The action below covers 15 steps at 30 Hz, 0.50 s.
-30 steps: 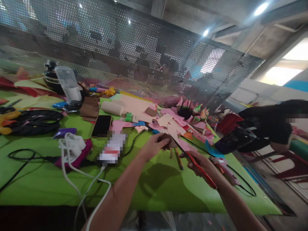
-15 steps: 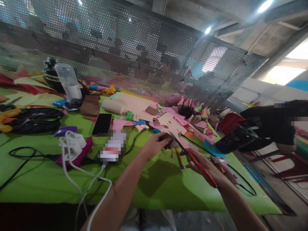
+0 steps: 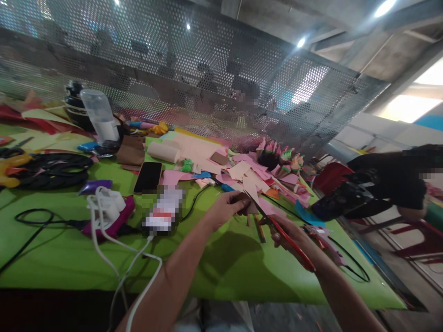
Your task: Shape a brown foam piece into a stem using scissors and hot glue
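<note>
Centre: left hand (image 3: 224, 211) is pinching brownish paper (image 3: 252, 209), fingertips nearly closed | right of centre: right hand (image 3: 294, 231) is gripping red scissors (image 3: 294, 247), fingers curled | blades are angling towards paper; contact unclear

The red-handled scissors (image 3: 290, 240) were slanted above the green table (image 3: 207, 272), dark blades pointing away. A small paper piece (image 3: 252, 209), apparently brown, was beside the blades, its outline partly hidden.

two hands (image 3: 224, 210) (image 3: 294, 230), one red pair of scissors (image 3: 302, 257), two phones (image 3: 148, 177) (image 3: 164, 212), one clear bottle (image 3: 98, 114)
</note>
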Each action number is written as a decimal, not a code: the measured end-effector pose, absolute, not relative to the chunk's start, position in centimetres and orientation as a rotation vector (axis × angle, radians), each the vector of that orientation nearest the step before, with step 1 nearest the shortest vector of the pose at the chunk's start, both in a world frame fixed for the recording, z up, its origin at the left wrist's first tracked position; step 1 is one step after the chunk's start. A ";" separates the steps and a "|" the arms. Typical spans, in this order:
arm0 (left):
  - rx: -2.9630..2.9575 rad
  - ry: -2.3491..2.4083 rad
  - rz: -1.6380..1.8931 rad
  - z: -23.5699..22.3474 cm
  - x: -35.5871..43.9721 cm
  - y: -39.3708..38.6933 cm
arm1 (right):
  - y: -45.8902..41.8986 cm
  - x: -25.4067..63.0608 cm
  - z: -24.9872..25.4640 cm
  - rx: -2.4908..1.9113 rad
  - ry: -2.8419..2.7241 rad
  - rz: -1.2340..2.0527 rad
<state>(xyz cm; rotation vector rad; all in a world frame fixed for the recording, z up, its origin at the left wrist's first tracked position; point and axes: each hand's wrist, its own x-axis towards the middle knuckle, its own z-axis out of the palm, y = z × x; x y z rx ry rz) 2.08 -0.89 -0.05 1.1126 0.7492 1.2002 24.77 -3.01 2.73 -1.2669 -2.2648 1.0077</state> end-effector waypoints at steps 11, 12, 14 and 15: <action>1.091 0.742 1.211 -0.1 2.0 -0.9 | -2.6 24.6 2.3 -1.378 -2.108 1.145; 1.092 0.750 1.217 -0.2 2.0 -0.8 | -2.5 24.7 2.2 -1.377 -2.101 1.135; 1.101 0.774 1.224 -0.3 2.0 -0.7 | -2.3 25.1 2.0 -1.374 -2.081 1.099; 1.107 0.782 1.225 -0.4 2.0 -0.7 | -2.0 25.4 1.8 -1.384 -2.077 1.063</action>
